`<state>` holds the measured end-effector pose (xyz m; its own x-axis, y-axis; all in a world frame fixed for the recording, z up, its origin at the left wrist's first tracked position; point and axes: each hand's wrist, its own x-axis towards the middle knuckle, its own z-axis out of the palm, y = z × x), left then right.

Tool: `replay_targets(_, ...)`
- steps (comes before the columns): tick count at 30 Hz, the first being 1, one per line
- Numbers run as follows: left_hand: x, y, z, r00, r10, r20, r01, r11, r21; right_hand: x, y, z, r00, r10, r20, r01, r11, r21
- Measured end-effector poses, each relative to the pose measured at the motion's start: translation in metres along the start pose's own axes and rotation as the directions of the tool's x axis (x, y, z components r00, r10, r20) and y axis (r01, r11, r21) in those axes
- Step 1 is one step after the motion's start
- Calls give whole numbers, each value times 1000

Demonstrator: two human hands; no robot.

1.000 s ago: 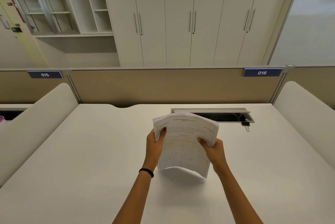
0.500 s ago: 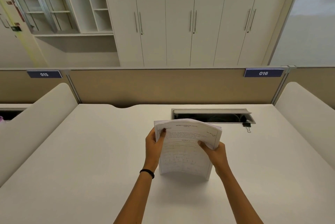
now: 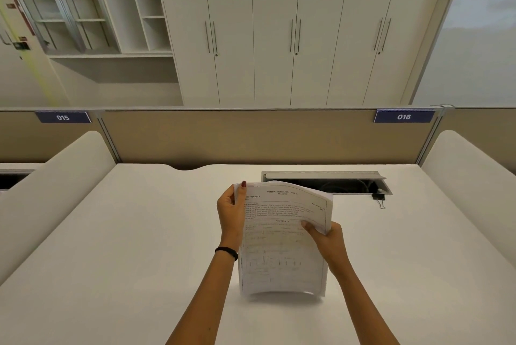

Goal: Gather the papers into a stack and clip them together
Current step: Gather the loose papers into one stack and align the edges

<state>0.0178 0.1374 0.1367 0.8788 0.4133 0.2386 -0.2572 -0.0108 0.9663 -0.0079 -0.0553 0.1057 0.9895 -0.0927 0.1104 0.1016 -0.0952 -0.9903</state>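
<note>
White and matt, the desk (image 3: 111, 247) is the biggest thing, a smooth flat top with soft rounded side walls and a beige panel at 12 o'clock. A metal cable tray (image 3: 324, 177) is cut into it at about 1 o'clock from the hands, a long narrow slot with a dark inside.

In the middle stand the papers (image 3: 282, 247), thin white printed sheets, held almost upright as one stack with the lower edge on the desk or just over it; I cannot tell which. The stack bows a little, and at the top right the front sheets curl away, so the edges are not yet even.

Both hands hold the stack. The left hand (image 3: 230, 216) is closed on the left edge near the top, thumb in front. The right hand (image 3: 325, 235) pinches the right edge at the middle. A thin black band (image 3: 226, 252) is on the left wrist.

The smallest thing is the clip (image 3: 379, 198), black, with wire handles, lying on the desk at 2 o'clock from the papers, touching the tray corner, apart from both hands.

I judge the step is squaring the stack. Next, one hand must keep the sheets tight while the other reaches for the clip, and paper slides easily.
</note>
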Motion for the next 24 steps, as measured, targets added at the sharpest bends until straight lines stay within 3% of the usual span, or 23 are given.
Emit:
replay_targets(5, 2, -4, 3, 1000, 21, -8, -21, 999, -30, 3, 0, 2, 1000, -24, -8, 24, 999, 24)
replay_targets(9, 9, -3, 3, 981, 127, 144, -118, 990, -72, 7, 2, 1, 997, -36, -71, 40, 997, 62)
replay_targets(12, 11, -10, 3, 974, 105, 202, -96, 994, -57, 7, 8, 2, 995, -37, -90, 44, 996, 83)
replay_targets(19, -3, -48, 1, 981, -79, 179, 70, 996, 58, 13, 14, 10, 994, -28, -106, 33, 998, 48)
replay_targets(24, 4, -52, -19, 997, -74, 32, 71, 994, 84, 22, 5, 24, 999, 43, -23, -40, 990, 135)
